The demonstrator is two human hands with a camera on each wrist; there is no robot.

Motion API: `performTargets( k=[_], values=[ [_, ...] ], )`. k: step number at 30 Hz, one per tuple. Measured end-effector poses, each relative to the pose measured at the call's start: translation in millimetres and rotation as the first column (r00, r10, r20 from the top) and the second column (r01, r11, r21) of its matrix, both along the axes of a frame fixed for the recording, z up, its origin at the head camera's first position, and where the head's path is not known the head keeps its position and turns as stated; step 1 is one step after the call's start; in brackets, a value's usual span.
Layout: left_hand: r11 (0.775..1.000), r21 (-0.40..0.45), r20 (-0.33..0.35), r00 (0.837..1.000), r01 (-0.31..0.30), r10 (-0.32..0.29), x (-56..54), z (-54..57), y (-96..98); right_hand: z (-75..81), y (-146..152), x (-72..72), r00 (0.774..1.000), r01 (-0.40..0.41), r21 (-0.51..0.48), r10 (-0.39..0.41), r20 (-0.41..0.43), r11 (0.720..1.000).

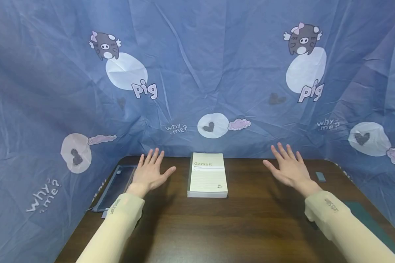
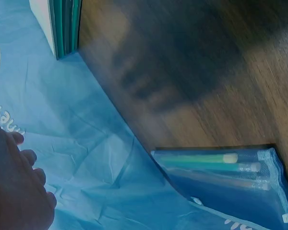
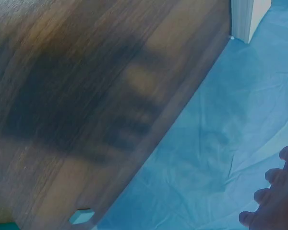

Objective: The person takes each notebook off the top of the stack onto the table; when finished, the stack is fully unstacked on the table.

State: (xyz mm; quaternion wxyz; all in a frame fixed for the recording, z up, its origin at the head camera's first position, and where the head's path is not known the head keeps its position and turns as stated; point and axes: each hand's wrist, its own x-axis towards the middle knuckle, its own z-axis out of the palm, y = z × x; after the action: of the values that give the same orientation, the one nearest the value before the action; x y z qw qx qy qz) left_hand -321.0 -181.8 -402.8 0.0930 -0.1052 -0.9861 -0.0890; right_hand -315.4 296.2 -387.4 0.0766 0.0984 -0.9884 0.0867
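Both hands hover above the dark wooden table, palms down, fingers spread and holding nothing. My left hand (image 1: 149, 171) is between a zip pouch (image 1: 115, 188) and a stack of notebooks (image 1: 208, 175). The top notebook has a pale cover marked "Gambit". To the right of the stack, my right hand (image 1: 291, 170) hangs with a small blue-green block (image 1: 320, 176) beyond its outer side. Through the mesh pouch (image 2: 216, 191) in the left wrist view, several pen-like sticks show. Fingers of the right hand (image 3: 276, 196) enter at the edge of the right wrist view.
A green mat (image 1: 375, 226) lies along the table's right side, partly under the right sleeve. Blue printed cloth (image 1: 197, 73) hangs behind and on both sides of the table (image 1: 210, 230). A small pale tag shows by the pouch's near end.
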Motion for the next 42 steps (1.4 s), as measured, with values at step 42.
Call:
performTargets(
  k=[42],
  values=[
    [0.786, 0.595, 0.162, 0.983, -0.165, 0.084, 2.3, -61.6, 83.0, -82.0, -143, -3.0, 0.992, 0.028, -0.5, 0.039, 0.122, 0.866]
  ],
)
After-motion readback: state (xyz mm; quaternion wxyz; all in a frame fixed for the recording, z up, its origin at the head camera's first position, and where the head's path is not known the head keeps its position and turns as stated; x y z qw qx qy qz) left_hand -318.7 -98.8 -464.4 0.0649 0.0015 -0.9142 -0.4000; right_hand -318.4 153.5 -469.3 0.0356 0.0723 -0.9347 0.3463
